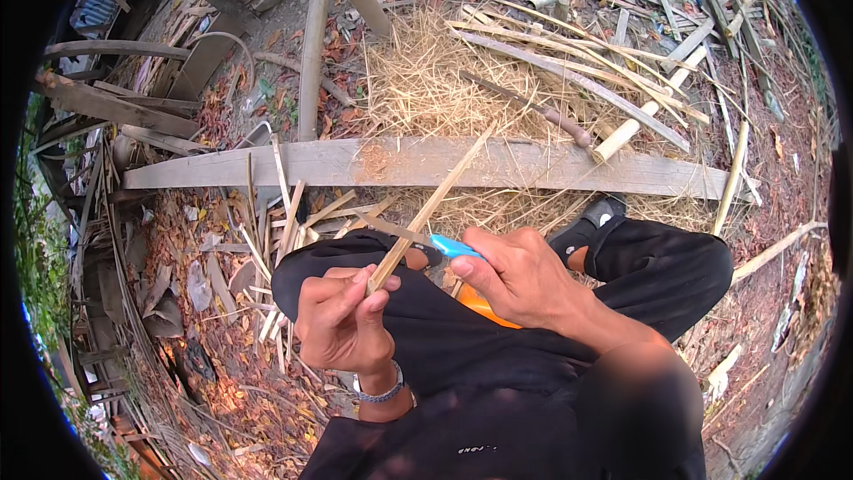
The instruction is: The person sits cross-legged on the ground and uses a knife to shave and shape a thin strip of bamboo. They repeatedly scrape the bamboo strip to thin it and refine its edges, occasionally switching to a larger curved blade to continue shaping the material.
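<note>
A thin strip of split wood or bamboo (433, 204) slants up and to the right from my left hand (346, 316), whose fingers pinch its lower end. My right hand (524, 276) is wrapped round the light-blue handle of a knife (455, 246). The knife's blade points left and crosses the strip a little above my left fingers; whether it cuts into the wood I cannot tell. Beyond the strip's tip lies a second blade with a brown wooden handle (562, 123), resting by the plank. An orange object (484, 306) shows partly beneath my right hand.
A long grey plank (311, 163) runs across in front of my legs. Behind it lies a heap of pale shavings (426, 71). Long split strips (613, 71) are piled at the far right, short sticks (289, 213) at my left. Old boards (115, 102) are stacked at the far left.
</note>
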Tool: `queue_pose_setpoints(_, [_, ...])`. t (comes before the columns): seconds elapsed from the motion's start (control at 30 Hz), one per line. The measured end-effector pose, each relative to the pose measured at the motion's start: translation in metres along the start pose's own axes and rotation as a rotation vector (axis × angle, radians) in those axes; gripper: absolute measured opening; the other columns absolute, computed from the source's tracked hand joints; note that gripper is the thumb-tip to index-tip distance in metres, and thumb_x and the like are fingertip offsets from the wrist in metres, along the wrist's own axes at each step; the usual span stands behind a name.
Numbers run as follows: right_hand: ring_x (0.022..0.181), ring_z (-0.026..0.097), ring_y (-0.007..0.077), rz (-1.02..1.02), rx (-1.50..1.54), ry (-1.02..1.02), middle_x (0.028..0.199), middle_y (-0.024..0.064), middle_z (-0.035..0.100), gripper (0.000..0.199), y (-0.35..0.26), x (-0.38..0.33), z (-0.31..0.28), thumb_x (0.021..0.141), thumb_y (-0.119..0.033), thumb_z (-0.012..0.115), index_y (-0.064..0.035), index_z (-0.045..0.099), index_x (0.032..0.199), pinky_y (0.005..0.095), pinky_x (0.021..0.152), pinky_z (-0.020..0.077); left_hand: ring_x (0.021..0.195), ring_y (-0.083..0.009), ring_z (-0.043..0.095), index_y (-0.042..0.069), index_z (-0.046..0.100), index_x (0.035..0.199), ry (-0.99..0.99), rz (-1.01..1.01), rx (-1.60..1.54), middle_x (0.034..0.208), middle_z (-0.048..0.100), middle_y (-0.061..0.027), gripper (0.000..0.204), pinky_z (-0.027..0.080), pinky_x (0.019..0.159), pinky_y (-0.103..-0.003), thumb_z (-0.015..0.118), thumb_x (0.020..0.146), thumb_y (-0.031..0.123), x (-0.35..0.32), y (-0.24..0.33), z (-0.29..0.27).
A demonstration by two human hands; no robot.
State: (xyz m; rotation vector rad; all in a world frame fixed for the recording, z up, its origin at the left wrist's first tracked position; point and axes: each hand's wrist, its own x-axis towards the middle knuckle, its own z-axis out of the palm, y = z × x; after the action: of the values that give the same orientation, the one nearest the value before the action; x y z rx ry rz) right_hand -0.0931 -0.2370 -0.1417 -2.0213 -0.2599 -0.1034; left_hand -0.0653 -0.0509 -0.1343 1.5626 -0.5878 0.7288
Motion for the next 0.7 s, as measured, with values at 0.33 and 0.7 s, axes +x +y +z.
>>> queue_pose_setpoints(0.33, [0.05, 0.06, 0.036, 0.259, -0.586, -0.091, 0.054, 0.0169, 0.058, 0.043, 0.023, 0.014, 0.004, 0.095, -0.04, 0.052, 0.001, 0.061, 0.084, 0.0418, 0.044, 0.0477, 0.057, -0.0228, 0.061, -0.006, 0.062, 0.096, -0.077, 0.067, 0.106, 0.075, 0.053, -0.0128, 0.017, 0.051, 0.052, -0.029, 0.068, 0.086, 0.007, 0.002, 0.0, -0.007])
queue_pose_setpoints(0.7, [0.047, 0.055, 0.0366, 0.078, 0.1, -0.175, 0.054, 0.0161, 0.053, 0.038, -0.031, 0.006, -0.022, 0.095, -0.035, 0.055, -0.0009, 0.054, 0.078, 0.0437, 0.045, 0.0421, 0.063, -0.026, 0.067, -0.005, 0.065, 0.089, 0.004, -0.095, -0.069, 0.073, 0.061, -0.0141, 0.02, 0.056, 0.054, -0.031, 0.077, 0.073, -0.003, -0.002, 0.003, -0.006])
